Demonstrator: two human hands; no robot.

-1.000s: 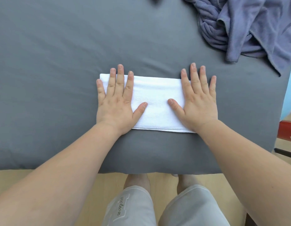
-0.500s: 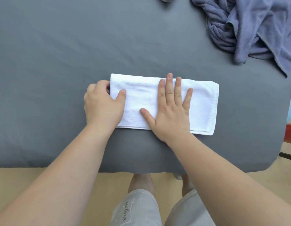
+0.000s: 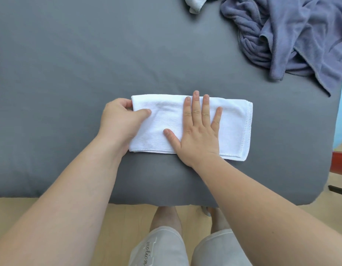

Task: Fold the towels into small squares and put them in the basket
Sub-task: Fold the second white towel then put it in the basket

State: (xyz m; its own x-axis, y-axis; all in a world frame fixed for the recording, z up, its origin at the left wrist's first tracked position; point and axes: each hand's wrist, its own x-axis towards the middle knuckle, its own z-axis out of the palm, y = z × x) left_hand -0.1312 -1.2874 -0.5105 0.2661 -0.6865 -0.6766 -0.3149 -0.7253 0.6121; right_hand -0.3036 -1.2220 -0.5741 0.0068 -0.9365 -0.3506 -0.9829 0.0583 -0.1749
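Note:
A white towel (image 3: 233, 129), folded into a long strip, lies flat near the front edge of the grey bed (image 3: 89, 64). My left hand (image 3: 120, 120) pinches the strip's left end, thumb on top and fingers curled under the edge. My right hand (image 3: 200, 131) rests flat on the strip's middle, fingers spread and pointing away from me. The right end of the strip, with its stitched hem, lies bare. No basket is in view.
A crumpled blue-grey towel (image 3: 293, 35) sits in a heap at the bed's far right corner. A pale cloth (image 3: 195, 3) shows at the top edge. Wooden floor (image 3: 22, 208) and my legs lie below the bed's front edge. A red object (image 3: 341, 164) stands at the right.
My right hand has slid from the towel's right end to its middle. My left hand has gone from lying flat to gripping the left end.

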